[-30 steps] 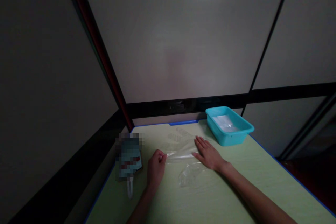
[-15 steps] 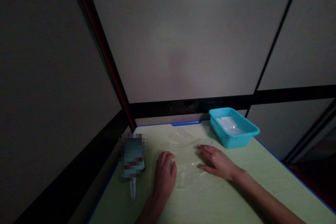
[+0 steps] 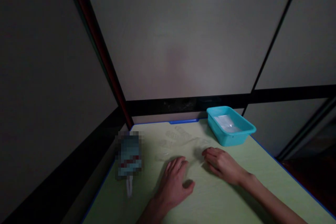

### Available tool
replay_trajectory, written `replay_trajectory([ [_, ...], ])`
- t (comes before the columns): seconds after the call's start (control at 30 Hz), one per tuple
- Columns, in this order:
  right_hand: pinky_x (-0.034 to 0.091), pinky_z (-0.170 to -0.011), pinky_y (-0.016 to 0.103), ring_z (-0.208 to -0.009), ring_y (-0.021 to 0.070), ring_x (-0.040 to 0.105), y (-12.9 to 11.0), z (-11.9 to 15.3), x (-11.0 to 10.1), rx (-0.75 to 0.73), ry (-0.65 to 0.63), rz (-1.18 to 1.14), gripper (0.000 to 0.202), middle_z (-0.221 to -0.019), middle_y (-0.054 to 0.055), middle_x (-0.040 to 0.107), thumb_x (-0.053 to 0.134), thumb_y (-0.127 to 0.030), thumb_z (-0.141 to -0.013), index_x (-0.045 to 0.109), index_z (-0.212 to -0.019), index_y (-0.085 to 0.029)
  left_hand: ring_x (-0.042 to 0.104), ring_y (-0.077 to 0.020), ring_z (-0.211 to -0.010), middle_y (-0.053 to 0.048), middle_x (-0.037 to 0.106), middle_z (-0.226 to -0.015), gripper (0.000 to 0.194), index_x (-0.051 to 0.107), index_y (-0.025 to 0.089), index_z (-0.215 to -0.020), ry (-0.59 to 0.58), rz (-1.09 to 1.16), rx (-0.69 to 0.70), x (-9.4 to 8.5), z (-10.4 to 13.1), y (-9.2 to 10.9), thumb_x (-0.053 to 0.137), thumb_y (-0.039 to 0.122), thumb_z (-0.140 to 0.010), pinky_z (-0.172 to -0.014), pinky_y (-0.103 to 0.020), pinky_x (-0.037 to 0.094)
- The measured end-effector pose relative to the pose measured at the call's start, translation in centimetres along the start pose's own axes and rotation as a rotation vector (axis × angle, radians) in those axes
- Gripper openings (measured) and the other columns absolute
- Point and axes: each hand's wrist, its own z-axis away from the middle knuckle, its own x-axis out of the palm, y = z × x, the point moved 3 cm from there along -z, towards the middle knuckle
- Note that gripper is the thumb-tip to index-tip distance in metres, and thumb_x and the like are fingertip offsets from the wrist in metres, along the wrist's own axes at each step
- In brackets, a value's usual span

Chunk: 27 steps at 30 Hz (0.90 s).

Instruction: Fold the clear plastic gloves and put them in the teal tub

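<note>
A clear, thin plastic glove (image 3: 183, 133) lies on the pale green table (image 3: 215, 199), its finger parts spread toward the back. My left hand (image 3: 174, 182) is at the glove's near left side, fingers stretched and thumb held apart, with nothing in its grasp. To the right, my right hand (image 3: 222, 162) has its fingers bent together at the glove's right edge and appears to pinch the plastic. The film between my hands is faint and blurred, so its near end is hard to make out.
A turquoise plastic basket (image 3: 233, 139) with white sheets or packets (image 3: 225, 122) inside stands at the back right. At the left edge lies a pixelated, bluish item (image 3: 130, 154) with a white strap (image 3: 129, 185). Behind the table rises a panelled wall (image 3: 168, 35).
My left hand has turned and moved right, its thumb spreading. My right fingers have curled in from a flatter pose. The glove's near end, earlier visible between the hands, no longer shows there.
</note>
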Motion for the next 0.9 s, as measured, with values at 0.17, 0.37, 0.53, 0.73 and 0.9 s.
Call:
replay_trajectory([
  [0.17, 0.044, -0.066, 0.027, -0.075, 0.0169, 0.056, -0.2, -0.6, -3.2, 0.154, 0.241, -0.360, 0.019, -0.081, 0.006, 0.060, 0.037, -0.024, -0.087, 0.054, -0.083, -0.018, 0.058, -0.0213, -0.089, -0.006, 0.063, -0.095, 0.019, 0.060, 0.021, -0.082, 0.153, 0.101, -0.040, -1.4, -1.1, -0.8, 0.043, 0.014, -0.076, -0.081, -0.035, 0.043],
  [0.37, 0.045, -0.051, 0.023, -0.057, 0.0135, 0.057, 0.4, -1.0, -5.4, 0.307, 0.427, -0.773, 0.023, -0.063, 0.001, 0.060, 0.049, -0.038, -0.082, 0.056, -0.074, -0.016, 0.061, -0.0199, -0.077, -0.005, 0.065, -0.078, 0.014, 0.058, 0.019, -0.075, 0.208, 0.427, -0.123, -5.9, -1.8, -0.2, 0.046, 0.026, -0.078, -0.072, -0.031, 0.045],
  [0.53, 0.041, -0.039, 0.020, -0.039, 0.0096, 0.051, -0.1, -1.4, -6.6, 0.383, 0.449, -1.007, 0.026, -0.047, -0.003, 0.054, 0.059, -0.042, -0.073, 0.056, -0.071, -0.016, 0.064, -0.0172, -0.055, -0.006, 0.067, -0.082, 0.023, 0.046, 0.019, -0.069, 0.002, 0.931, -0.260, -7.6, -1.7, 0.7, 0.049, 0.040, -0.077, -0.051, -0.027, 0.048],
  [0.73, 0.035, -0.032, 0.018, -0.031, 0.0078, 0.046, -1.2, -1.4, -7.7, 0.438, 0.400, -1.102, 0.029, -0.040, -0.006, 0.050, 0.059, -0.044, -0.072, 0.054, -0.068, -0.016, 0.053, -0.0104, -0.029, -0.002, 0.066, -0.069, 0.026, 0.040, 0.020, -0.069, 0.031, 1.033, -0.318, -9.1, -1.6, 1.6, 0.049, 0.043, -0.076, -0.028, -0.018, 0.033],
  [0.9, 0.038, -0.037, 0.019, -0.035, 0.0077, 0.048, -0.4, -1.8, -6.9, 0.436, 0.355, -1.088, 0.030, -0.045, -0.004, 0.054, 0.059, -0.045, -0.071, 0.054, -0.071, -0.015, 0.057, -0.0112, -0.035, -0.003, 0.065, -0.072, 0.030, 0.041, 0.018, -0.068, 0.003, 0.884, -0.304, -9.0, -2.2, 0.5, 0.050, 0.046, -0.074, -0.024, -0.013, 0.023],
])
